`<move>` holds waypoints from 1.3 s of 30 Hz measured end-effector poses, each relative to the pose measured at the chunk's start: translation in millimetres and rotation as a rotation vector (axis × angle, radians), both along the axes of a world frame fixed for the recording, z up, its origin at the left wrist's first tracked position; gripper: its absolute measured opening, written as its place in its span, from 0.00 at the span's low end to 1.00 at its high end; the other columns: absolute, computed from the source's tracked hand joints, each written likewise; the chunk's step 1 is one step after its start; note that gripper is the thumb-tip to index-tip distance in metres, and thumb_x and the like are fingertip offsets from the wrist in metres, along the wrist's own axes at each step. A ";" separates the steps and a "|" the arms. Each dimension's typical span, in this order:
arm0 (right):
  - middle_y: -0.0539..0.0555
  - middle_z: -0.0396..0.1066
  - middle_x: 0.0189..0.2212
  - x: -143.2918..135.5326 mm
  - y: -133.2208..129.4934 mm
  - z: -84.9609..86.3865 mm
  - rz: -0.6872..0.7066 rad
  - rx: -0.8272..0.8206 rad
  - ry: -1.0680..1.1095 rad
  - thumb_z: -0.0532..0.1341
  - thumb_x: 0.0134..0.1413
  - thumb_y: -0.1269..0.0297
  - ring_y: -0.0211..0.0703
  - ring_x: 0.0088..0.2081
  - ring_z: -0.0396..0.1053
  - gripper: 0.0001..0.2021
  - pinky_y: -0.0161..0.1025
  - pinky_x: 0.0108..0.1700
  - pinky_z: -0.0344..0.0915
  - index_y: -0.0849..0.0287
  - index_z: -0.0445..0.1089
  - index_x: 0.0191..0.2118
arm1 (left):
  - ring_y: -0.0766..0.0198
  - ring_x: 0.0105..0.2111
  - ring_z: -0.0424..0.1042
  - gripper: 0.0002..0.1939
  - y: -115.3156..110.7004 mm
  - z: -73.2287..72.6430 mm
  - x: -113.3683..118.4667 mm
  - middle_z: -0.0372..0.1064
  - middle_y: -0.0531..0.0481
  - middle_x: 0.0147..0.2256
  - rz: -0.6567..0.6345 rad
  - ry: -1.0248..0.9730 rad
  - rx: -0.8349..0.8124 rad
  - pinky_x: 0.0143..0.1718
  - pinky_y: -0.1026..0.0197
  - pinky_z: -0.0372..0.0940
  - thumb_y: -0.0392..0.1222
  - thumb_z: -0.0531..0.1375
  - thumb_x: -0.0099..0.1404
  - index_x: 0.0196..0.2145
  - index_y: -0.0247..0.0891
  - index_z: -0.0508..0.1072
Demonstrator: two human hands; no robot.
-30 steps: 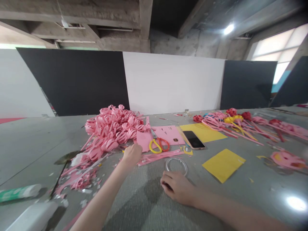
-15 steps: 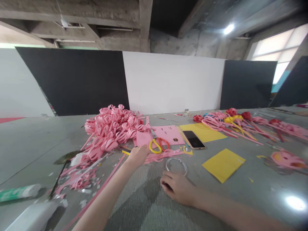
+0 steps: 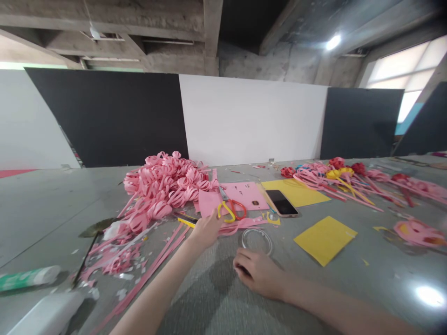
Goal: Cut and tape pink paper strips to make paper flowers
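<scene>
At lower centre, the right hand (image 3: pixel 256 274) is rested, loosely curled, beside a pale ring (image 3: pixel 246 241). Apart from it, the left hand (image 3: pixel 207 229) is placed at the pink strips (image 3: pixel 244 225); whether anything is gripped by either cannot be told. Just beyond, yellow-and-red-handled scissors (image 3: pixel 239 210) are laid over pink paper (image 3: pixel 248 194), left of a phone (image 3: pixel 281 203). Pink loops (image 3: pixel 167 184) are heaped farther left, before upright panels (image 3: pixel 253 121).

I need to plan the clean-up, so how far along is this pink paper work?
Much looks done: looped paper is heaped up. In hand: the left hand is beside the scissors, its grip unclear; the right hand rests by a pale ring. Seemingly left: loose pink strips lie flat, unlooped. The total still needed isn't visible.
</scene>
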State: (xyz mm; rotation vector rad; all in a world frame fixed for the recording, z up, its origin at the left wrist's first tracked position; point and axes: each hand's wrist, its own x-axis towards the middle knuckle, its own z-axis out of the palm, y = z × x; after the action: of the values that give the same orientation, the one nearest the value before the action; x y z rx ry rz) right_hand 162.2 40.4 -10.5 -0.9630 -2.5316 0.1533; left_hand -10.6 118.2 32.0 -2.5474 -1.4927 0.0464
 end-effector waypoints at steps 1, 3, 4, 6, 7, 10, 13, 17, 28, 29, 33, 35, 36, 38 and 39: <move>0.52 0.63 0.30 0.0 0.3 -0.5 0.001 0.001 -0.002 0.51 0.51 0.75 0.37 0.31 0.61 0.06 0.32 0.33 0.57 0.61 0.63 0.31 | 0.59 0.33 0.70 0.24 -2.0 0.6 2.6 0.53 0.40 0.50 -0.020 -0.009 -0.012 0.33 0.58 0.64 0.28 0.50 0.52 0.47 0.40 0.59; 0.52 0.63 0.30 0.0 0.8 -1.4 0.003 0.006 -0.003 0.51 0.51 0.75 0.37 0.31 0.61 0.06 0.32 0.34 0.57 0.60 0.63 0.31 | 0.58 0.37 0.68 0.25 -5.9 2.7 7.2 0.52 0.42 0.51 -0.078 -0.044 -0.030 0.35 0.59 0.63 0.29 0.52 0.50 0.47 0.41 0.59; 0.52 0.63 0.30 0.1 1.0 -1.8 0.003 0.010 -0.003 0.51 0.50 0.75 0.37 0.31 0.61 0.06 0.33 0.34 0.56 0.60 0.63 0.31 | 0.58 0.39 0.67 0.24 -7.4 3.7 8.9 0.52 0.42 0.51 -0.115 -0.068 -0.035 0.36 0.59 0.63 0.29 0.52 0.50 0.46 0.40 0.60; 0.52 0.63 0.30 0.1 1.4 -2.7 0.000 0.022 -0.003 0.51 0.50 0.75 0.37 0.31 0.61 0.06 0.33 0.34 0.56 0.60 0.63 0.31 | 0.57 0.43 0.63 0.20 -9.0 5.2 10.6 0.57 0.43 0.47 -0.211 -0.110 -0.042 0.38 0.60 0.62 0.29 0.52 0.50 0.42 0.38 0.63; 0.51 0.63 0.30 0.1 1.5 -3.1 -0.002 0.028 -0.003 0.51 0.50 0.75 0.37 0.31 0.61 0.06 0.33 0.34 0.56 0.60 0.63 0.31 | 0.58 0.43 0.62 0.17 -9.1 5.3 10.6 0.60 0.45 0.44 -0.266 -0.118 -0.046 0.38 0.61 0.61 0.29 0.51 0.50 0.39 0.38 0.65; 0.51 0.64 0.30 0.1 1.8 -3.9 -0.002 0.038 -0.005 0.51 0.50 0.74 0.37 0.31 0.61 0.06 0.33 0.33 0.56 0.60 0.63 0.31 | 0.61 0.41 0.63 0.11 -7.5 2.4 9.0 0.65 0.49 0.36 -0.380 -0.114 -0.060 0.40 0.62 0.60 0.29 0.51 0.51 0.31 0.39 0.69; 0.52 0.64 0.29 0.2 1.5 -3.1 0.000 0.038 -0.005 0.51 0.50 0.74 0.37 0.31 0.61 0.05 0.33 0.33 0.56 0.60 0.63 0.31 | 0.62 0.39 0.65 0.11 -5.4 -2.8 8.2 0.68 0.49 0.33 -0.387 -0.105 -0.045 0.40 0.62 0.60 0.29 0.51 0.52 0.30 0.38 0.70; 0.52 0.64 0.29 0.3 0.6 -1.3 0.003 0.029 -0.003 0.51 0.50 0.74 0.37 0.30 0.61 0.05 0.33 0.33 0.56 0.60 0.63 0.31 | 0.60 0.38 0.66 0.11 -4.3 -6.1 10.5 0.68 0.45 0.33 -0.357 -0.102 -0.004 0.38 0.60 0.60 0.29 0.50 0.54 0.32 0.34 0.70; 0.52 0.63 0.29 -0.3 1.0 -1.7 0.002 0.032 -0.003 0.50 0.51 0.74 0.37 0.31 0.61 0.06 0.33 0.34 0.56 0.60 0.62 0.31 | 0.60 0.48 0.59 0.13 -11.9 -0.5 17.9 0.60 0.48 0.49 -0.374 -0.141 0.020 0.46 0.60 0.57 0.30 0.50 0.57 0.37 0.39 0.69; 0.52 0.63 0.29 -0.3 1.1 -1.6 0.000 0.036 -0.006 0.50 0.51 0.74 0.37 0.30 0.61 0.06 0.33 0.34 0.56 0.60 0.62 0.31 | 0.62 0.47 0.60 0.13 -10.0 4.1 14.6 0.60 0.50 0.49 -0.341 -0.161 -0.019 0.45 0.62 0.57 0.30 0.50 0.57 0.35 0.39 0.70; 0.51 0.63 0.29 0.1 1.4 -1.3 -0.006 0.027 -0.034 0.51 0.50 0.74 0.37 0.30 0.60 0.05 0.32 0.32 0.55 0.60 0.62 0.31 | 0.66 0.37 0.68 0.14 5.3 28.5 -18.3 0.70 0.51 0.36 -0.094 -0.193 -0.118 0.37 0.67 0.59 0.30 0.49 0.54 0.32 0.40 0.71; 0.50 0.63 0.29 0.3 1.4 -1.4 -0.006 0.018 -0.040 0.51 0.50 0.73 0.36 0.30 0.60 0.05 0.32 0.32 0.55 0.59 0.61 0.31 | 0.64 0.30 0.69 0.12 14.6 37.3 -43.8 0.71 0.49 0.27 0.027 -0.182 -0.106 0.32 0.66 0.60 0.30 0.49 0.53 0.28 0.37 0.71; 0.50 0.63 0.29 0.4 1.3 -1.4 -0.006 0.015 -0.040 0.51 0.51 0.73 0.36 0.30 0.60 0.05 0.32 0.32 0.55 0.59 0.61 0.31 | 0.63 0.28 0.69 0.12 19.0 39.4 -56.7 0.70 0.49 0.26 0.087 -0.180 -0.091 0.31 0.65 0.59 0.30 0.49 0.52 0.27 0.36 0.71; 0.51 0.63 0.29 0.7 1.2 -1.6 -0.008 0.006 -0.036 0.50 0.52 0.73 0.36 0.30 0.60 0.05 0.32 0.33 0.55 0.59 0.61 0.31 | 0.62 0.28 0.69 0.11 26.3 38.5 -79.1 0.70 0.48 0.26 0.188 -0.174 -0.081 0.30 0.64 0.59 0.30 0.49 0.50 0.26 0.35 0.71; 0.51 0.63 0.29 0.8 1.0 -1.6 -0.009 -0.001 -0.033 0.50 0.52 0.73 0.36 0.30 0.60 0.05 0.32 0.33 0.55 0.59 0.61 0.31 | 0.61 0.28 0.69 0.10 29.3 35.8 -87.4 0.70 0.48 0.25 0.225 -0.169 -0.091 0.29 0.64 0.59 0.29 0.50 0.49 0.24 0.35 0.71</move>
State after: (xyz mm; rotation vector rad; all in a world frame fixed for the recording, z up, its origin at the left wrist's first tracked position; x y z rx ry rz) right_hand 162.9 41.5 -12.2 -0.9850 -2.5573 0.1369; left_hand -98.0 147.5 67.8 -2.4927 -1.8774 -0.0722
